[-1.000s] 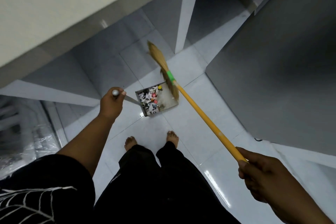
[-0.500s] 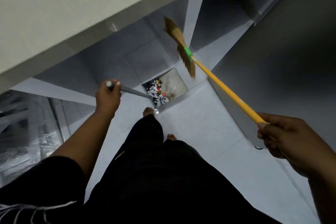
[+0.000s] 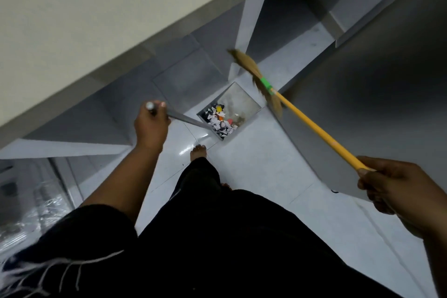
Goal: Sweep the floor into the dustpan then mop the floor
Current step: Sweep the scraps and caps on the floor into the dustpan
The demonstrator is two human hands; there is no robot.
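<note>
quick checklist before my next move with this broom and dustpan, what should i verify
1. Left hand grips the dustpan handle: ok.
2. Right hand grips the broom stick: ok.
3. Litter sits at the handle end of the dustpan, away from its open lip: ok.
4. Dustpan level enough not to spill: cannot tell.
5. Floor fully swept: cannot tell, only part shows.
6. Mop within reach: cannot tell, none in view.
</note>
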